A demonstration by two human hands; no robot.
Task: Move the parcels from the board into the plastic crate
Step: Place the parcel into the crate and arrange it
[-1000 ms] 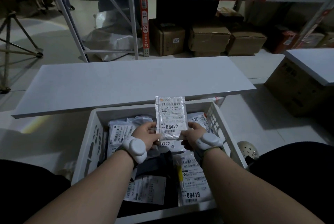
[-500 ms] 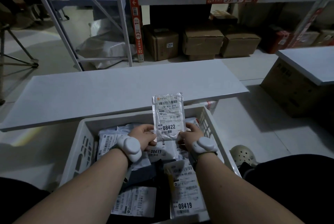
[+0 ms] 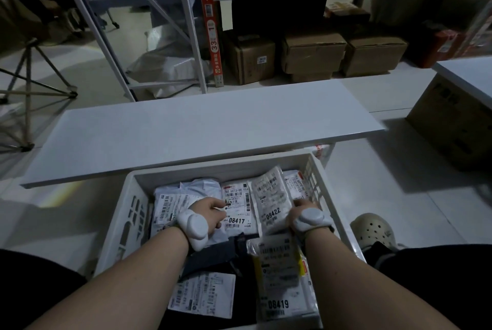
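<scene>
Head view over the crate [image 3: 133,212], a white slotted plastic box on the floor between the person's knees. Just beyond its far rim lies the board [image 3: 202,127], a long white panel with a bare top. Inside the crate, toward its far right corner, parcel 08422 [image 3: 273,202] — a clear bubble pouch with a printed label — rests tilted on the parcels beneath, its upper end leaning toward the right wall. The right hand [image 3: 302,212] grips its lower right edge; the fingers are mostly hidden behind the pouch and a white wrist device, so how far they curl cannot be told exactly. The left hand [image 3: 210,212] is in the middle of the crate, fingers loosely bent and touching parcel 08417 [image 3: 237,207], which lies flat just left of 08422. Near the crate's front wall, parcel 08419 [image 3: 282,281] lies label up, overlapping a dark bag [image 3: 221,252]. Further labelled pouches fill the left side of the crate. Beyond the board — shelving [image 3: 207,37] with cardboard boxes [image 3: 311,55] on the floor. Right of the crate, a perforated clog [image 3: 372,228].
</scene>
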